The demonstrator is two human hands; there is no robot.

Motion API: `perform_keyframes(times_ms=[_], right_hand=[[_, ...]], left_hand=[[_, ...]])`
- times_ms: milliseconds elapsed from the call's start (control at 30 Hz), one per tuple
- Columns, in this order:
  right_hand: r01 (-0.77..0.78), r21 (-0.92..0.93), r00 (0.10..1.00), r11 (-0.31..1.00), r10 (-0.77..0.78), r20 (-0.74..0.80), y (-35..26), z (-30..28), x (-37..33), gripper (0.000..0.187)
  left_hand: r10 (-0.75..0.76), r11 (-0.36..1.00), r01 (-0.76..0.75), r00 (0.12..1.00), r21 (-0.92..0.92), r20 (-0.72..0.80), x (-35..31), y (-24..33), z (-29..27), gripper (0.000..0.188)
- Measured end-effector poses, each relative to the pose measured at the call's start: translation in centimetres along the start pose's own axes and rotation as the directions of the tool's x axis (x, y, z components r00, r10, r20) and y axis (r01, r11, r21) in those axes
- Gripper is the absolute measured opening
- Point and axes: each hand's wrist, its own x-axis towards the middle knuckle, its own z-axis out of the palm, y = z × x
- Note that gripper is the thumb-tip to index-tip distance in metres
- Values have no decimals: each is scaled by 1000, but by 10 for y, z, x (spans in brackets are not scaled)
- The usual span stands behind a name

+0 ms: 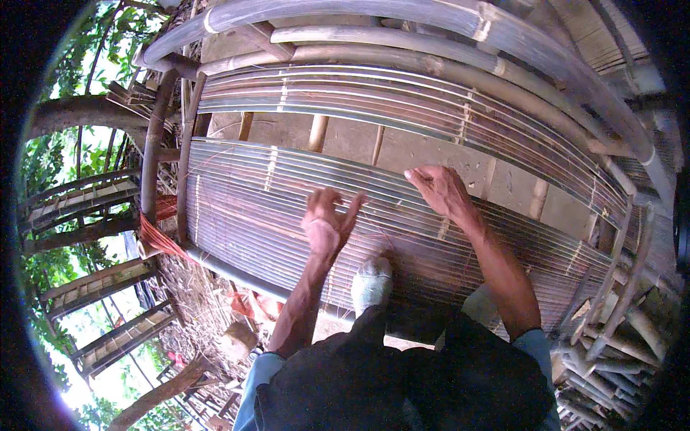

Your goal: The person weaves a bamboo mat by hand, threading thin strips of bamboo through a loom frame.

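A platform of thin, dark bamboo slats, crossed by pale lashing lines, lies below my hands. My left hand hovers over the slats left of the middle, its thumb apart from the bent fingers, slightly blurred; nothing shows in it. My right hand is at the far edge of this slat section, fingers and thumb pinched together. Whatever it pinches, if anything, is too small to make out. Fine reddish strands run across the slats between the hands. My foot in a light covering rests on the slats.
Beyond a gap showing bare ground lies a second slat section. Thick bamboo rails bound the far side. Orange-red strands hang at the left frame post. Bamboo poles are stacked at lower right; a cut log stands lower left.
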Motion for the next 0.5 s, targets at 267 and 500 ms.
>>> perform_keyframes(times_ms=[267,500], right_hand=[[-330,-162,919,930,356,168,6,9,8,38],[-387,-161,900,908,409,148,3,9,3,44]], left_hand=[[-23,935,71,990,-347,142,12,4,28,22],[-46,739,490,721,-461,692,11,-32,-60,29]])
